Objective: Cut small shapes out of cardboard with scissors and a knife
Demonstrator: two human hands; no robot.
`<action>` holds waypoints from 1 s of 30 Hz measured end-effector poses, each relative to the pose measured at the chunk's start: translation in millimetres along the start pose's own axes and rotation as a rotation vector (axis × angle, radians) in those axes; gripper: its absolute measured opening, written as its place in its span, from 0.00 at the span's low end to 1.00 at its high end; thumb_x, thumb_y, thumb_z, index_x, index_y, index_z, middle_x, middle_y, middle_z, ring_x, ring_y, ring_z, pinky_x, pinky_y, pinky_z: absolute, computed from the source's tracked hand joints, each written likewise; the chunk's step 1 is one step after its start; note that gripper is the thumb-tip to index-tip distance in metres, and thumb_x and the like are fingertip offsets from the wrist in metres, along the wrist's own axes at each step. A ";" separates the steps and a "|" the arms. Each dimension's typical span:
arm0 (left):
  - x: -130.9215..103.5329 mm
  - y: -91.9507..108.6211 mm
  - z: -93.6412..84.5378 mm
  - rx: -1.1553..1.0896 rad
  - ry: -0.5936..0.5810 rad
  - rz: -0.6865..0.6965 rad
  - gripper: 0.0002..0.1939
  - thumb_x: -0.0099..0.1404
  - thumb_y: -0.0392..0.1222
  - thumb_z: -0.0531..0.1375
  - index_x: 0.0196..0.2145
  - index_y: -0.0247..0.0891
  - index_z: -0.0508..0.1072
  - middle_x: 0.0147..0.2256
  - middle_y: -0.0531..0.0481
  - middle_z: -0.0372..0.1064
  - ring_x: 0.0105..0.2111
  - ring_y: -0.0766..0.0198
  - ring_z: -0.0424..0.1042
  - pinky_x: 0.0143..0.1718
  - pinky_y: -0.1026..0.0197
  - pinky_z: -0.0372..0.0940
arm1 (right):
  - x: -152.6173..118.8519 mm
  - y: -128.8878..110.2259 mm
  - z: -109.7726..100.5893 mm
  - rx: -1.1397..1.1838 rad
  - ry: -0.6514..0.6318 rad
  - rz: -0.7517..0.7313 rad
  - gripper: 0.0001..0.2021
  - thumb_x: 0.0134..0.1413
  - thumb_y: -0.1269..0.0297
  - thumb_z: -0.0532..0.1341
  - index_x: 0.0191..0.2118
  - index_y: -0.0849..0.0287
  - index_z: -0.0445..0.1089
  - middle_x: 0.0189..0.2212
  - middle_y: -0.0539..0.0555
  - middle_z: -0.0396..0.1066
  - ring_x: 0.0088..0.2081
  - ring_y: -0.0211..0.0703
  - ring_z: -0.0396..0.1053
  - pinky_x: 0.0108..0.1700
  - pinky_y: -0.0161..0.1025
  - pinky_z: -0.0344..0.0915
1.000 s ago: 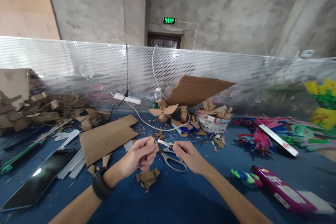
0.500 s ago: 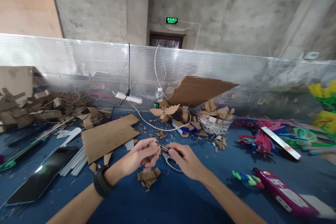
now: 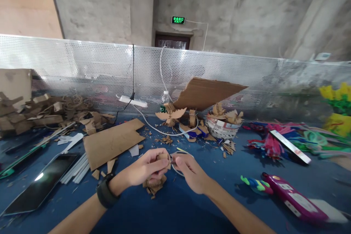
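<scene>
Near the middle of the blue table, my left hand pinches a small cardboard piece. My right hand is closed around a slim dark tool, mostly hidden by the fingers, whose tip meets the piece. Behind and under the right hand shows part of the grey handle of a pair of scissors. Small cardboard scraps lie in a pile just below my left hand. Left of the hands is a large flat cardboard sheet.
A black phone or tablet and white sticks lie left. Behind stand a basket of scraps, a bottle and a cardboard bird shape. A purple device and coloured strips are at right.
The cardboard piece and both hands have turned slightly, and the tool's blade is now mostly hidden. A thin yellow item shows behind my right hand. The whole view has shifted slightly.
</scene>
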State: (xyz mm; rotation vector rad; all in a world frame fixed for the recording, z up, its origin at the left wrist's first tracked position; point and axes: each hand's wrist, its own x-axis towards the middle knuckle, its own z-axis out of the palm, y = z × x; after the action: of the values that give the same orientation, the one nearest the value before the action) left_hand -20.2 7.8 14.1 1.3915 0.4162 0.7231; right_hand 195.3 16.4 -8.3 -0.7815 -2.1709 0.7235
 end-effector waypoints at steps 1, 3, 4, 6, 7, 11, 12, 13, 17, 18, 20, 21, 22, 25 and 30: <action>-0.3 -0.4 0.8 0.002 -0.005 -0.017 0.22 0.69 0.59 0.65 0.32 0.40 0.62 0.23 0.60 0.56 0.17 0.75 0.50 0.18 0.68 0.47 | -0.1 0.6 2.3 0.019 -0.010 0.005 0.33 0.72 0.34 0.38 0.24 0.54 0.50 0.22 0.45 0.50 0.25 0.38 0.50 0.29 0.38 0.47; -0.8 -0.6 2.4 0.001 -0.027 -0.040 0.22 0.69 0.59 0.65 0.32 0.40 0.62 0.22 0.61 0.55 0.16 0.75 0.50 0.17 0.67 0.46 | -0.6 2.5 6.6 0.052 -0.013 0.011 0.33 0.72 0.33 0.40 0.23 0.54 0.48 0.20 0.44 0.47 0.23 0.37 0.47 0.28 0.38 0.45; -1.0 -0.4 3.1 0.001 -0.038 -0.047 0.22 0.69 0.59 0.65 0.33 0.40 0.62 0.22 0.61 0.55 0.16 0.75 0.50 0.17 0.67 0.46 | -0.9 3.8 8.2 0.058 -0.014 0.013 0.33 0.71 0.33 0.40 0.23 0.54 0.48 0.20 0.44 0.47 0.23 0.36 0.46 0.27 0.38 0.44; -1.5 0.7 4.3 0.001 -0.054 -0.059 0.22 0.69 0.59 0.65 0.32 0.40 0.62 0.22 0.61 0.56 0.16 0.75 0.51 0.18 0.67 0.45 | -1.2 6.4 10.3 0.061 0.003 0.014 0.34 0.71 0.32 0.40 0.22 0.54 0.48 0.19 0.44 0.45 0.22 0.36 0.45 0.27 0.38 0.44; -1.7 1.3 4.9 0.000 -0.058 -0.066 0.23 0.69 0.59 0.65 0.32 0.41 0.61 0.21 0.61 0.56 0.16 0.75 0.51 0.18 0.67 0.45 | -1.2 7.7 10.7 0.058 0.020 0.013 0.34 0.71 0.33 0.40 0.22 0.54 0.47 0.19 0.44 0.45 0.22 0.36 0.44 0.26 0.38 0.43; -2.4 2.4 6.1 -0.008 -0.077 -0.067 0.21 0.70 0.56 0.64 0.32 0.40 0.60 0.22 0.61 0.55 0.17 0.75 0.49 0.18 0.67 0.44 | -0.3 11.7 10.0 0.016 0.071 -0.018 0.34 0.72 0.34 0.41 0.21 0.54 0.46 0.18 0.44 0.44 0.21 0.35 0.44 0.26 0.38 0.43; -2.5 2.3 6.1 -0.009 -0.081 -0.064 0.21 0.70 0.55 0.64 0.32 0.40 0.61 0.22 0.61 0.55 0.18 0.75 0.49 0.18 0.67 0.44 | -0.1 12.3 9.6 0.000 0.075 -0.032 0.34 0.73 0.34 0.41 0.21 0.54 0.47 0.18 0.44 0.45 0.21 0.35 0.45 0.26 0.38 0.43; -2.5 2.1 6.0 -0.011 -0.084 -0.062 0.20 0.70 0.55 0.64 0.32 0.40 0.61 0.22 0.61 0.56 0.18 0.74 0.49 0.18 0.68 0.44 | 0.1 12.7 9.3 -0.013 0.077 -0.044 0.34 0.73 0.35 0.41 0.21 0.54 0.47 0.18 0.44 0.45 0.21 0.35 0.45 0.26 0.38 0.43; -2.0 2.3 5.5 -0.009 -0.094 -0.072 0.20 0.70 0.54 0.64 0.31 0.40 0.61 0.22 0.61 0.56 0.18 0.74 0.50 0.18 0.68 0.45 | -0.5 13.8 9.0 -0.038 0.075 -0.073 0.34 0.73 0.36 0.41 0.21 0.54 0.46 0.18 0.44 0.45 0.20 0.35 0.45 0.26 0.38 0.43; -1.9 2.7 5.5 -0.011 -0.096 -0.073 0.20 0.70 0.54 0.64 0.31 0.40 0.61 0.22 0.61 0.56 0.17 0.74 0.50 0.18 0.68 0.45 | -0.9 14.1 9.0 -0.041 0.075 -0.076 0.34 0.73 0.36 0.41 0.21 0.54 0.46 0.18 0.44 0.45 0.20 0.35 0.45 0.26 0.38 0.43; -2.0 3.4 5.4 -0.012 -0.099 -0.076 0.19 0.70 0.53 0.64 0.31 0.40 0.62 0.22 0.61 0.56 0.17 0.74 0.50 0.18 0.68 0.45 | -1.3 14.9 8.8 -0.047 0.074 -0.078 0.34 0.73 0.36 0.41 0.21 0.54 0.46 0.18 0.44 0.45 0.20 0.35 0.45 0.26 0.37 0.43; -2.2 3.6 5.4 -0.013 -0.099 -0.076 0.19 0.70 0.53 0.64 0.32 0.40 0.62 0.22 0.61 0.56 0.17 0.74 0.50 0.18 0.68 0.45 | -1.4 15.2 8.7 -0.052 0.073 -0.077 0.34 0.73 0.36 0.41 0.21 0.54 0.46 0.18 0.44 0.45 0.20 0.35 0.45 0.26 0.38 0.44; -2.4 3.8 5.4 -0.012 -0.100 -0.077 0.19 0.70 0.53 0.64 0.32 0.40 0.63 0.22 0.61 0.56 0.17 0.74 0.50 0.18 0.67 0.45 | -1.4 15.4 8.6 -0.056 0.072 -0.075 0.34 0.73 0.35 0.41 0.21 0.54 0.46 0.18 0.44 0.45 0.21 0.35 0.45 0.26 0.38 0.43; -3.2 3.5 5.2 0.000 -0.096 -0.080 0.19 0.71 0.54 0.64 0.32 0.39 0.64 0.22 0.60 0.56 0.18 0.74 0.50 0.18 0.67 0.46 | -1.1 15.3 8.1 -0.073 0.060 -0.057 0.34 0.72 0.34 0.40 0.21 0.54 0.45 0.18 0.44 0.44 0.21 0.35 0.45 0.26 0.38 0.43; -3.5 1.0 5.0 -0.022 -0.102 -0.065 0.17 0.70 0.54 0.65 0.35 0.39 0.66 0.22 0.60 0.56 0.17 0.74 0.49 0.17 0.67 0.45 | -1.1 14.7 8.4 -0.093 0.052 -0.062 0.34 0.71 0.32 0.38 0.21 0.54 0.45 0.18 0.44 0.44 0.21 0.35 0.45 0.27 0.38 0.43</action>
State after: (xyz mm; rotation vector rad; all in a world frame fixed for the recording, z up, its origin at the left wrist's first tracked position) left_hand -19.6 1.8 15.4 1.3815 0.3704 0.5992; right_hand 194.1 23.2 -23.8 -0.7687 -2.1839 0.5683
